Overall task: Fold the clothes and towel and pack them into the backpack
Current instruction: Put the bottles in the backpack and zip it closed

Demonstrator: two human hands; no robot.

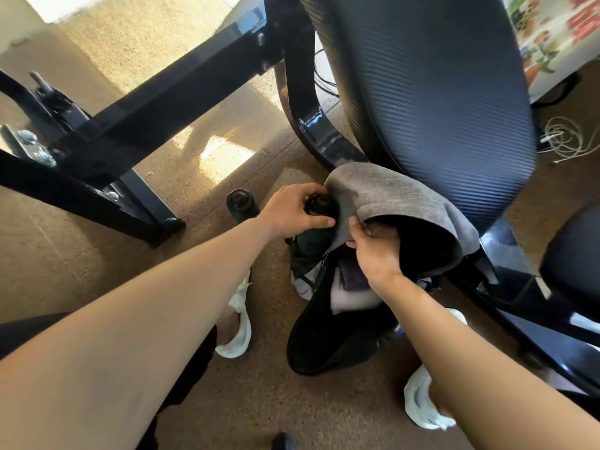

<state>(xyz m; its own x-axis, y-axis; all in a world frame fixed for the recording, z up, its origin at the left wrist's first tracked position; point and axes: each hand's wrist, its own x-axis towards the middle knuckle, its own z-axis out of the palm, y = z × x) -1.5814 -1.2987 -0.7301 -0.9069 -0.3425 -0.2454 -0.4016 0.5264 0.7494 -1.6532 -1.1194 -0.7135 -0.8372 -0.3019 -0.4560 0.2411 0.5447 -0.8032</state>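
Observation:
A grey backpack stands open on the floor against an office chair, its black lining showing. Folded clothes, purple and pale, lie inside the main opening. My left hand grips the black cap of a dark green bottle that sits upright in the backpack's side pocket. My right hand holds the grey edge of the backpack's opening, fingers curled over the rim. A second black-capped bottle stands on the floor just left of my left hand.
The black mesh office chair leans over the backpack, its base to the right. Black desk legs cross the left side. White cables lie at the right. My white shoes flank the bag.

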